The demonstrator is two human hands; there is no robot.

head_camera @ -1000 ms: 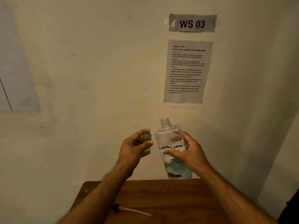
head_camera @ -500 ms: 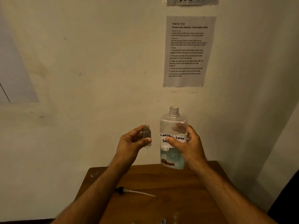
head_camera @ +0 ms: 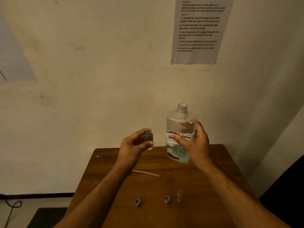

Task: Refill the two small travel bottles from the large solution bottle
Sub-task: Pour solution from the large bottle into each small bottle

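Note:
My right hand (head_camera: 195,145) grips the large clear solution bottle (head_camera: 181,122), upright and uncapped, with a white handwritten label and liquid in its lower part. To its left, my left hand (head_camera: 131,145) pinches a small clear travel bottle (head_camera: 148,137), open-topped and upright. Both are held above the far part of the wooden table (head_camera: 213,178). A second small clear travel bottle (head_camera: 179,195) stands on the table near me. Two small blue caps (head_camera: 137,202) (head_camera: 167,199) lie beside it.
A white dip tube (head_camera: 145,172) from the pump lies on the table under my left wrist. A small metal piece (head_camera: 99,155) sits at the table's far left corner. An instruction sheet (head_camera: 197,30) hangs on the wall. A cable (head_camera: 11,206) runs over the floor at left.
The view has tilted down, bringing the near table with the caps and second bottle into sight. The large bottle has gone from leaning toward the small one to upright.

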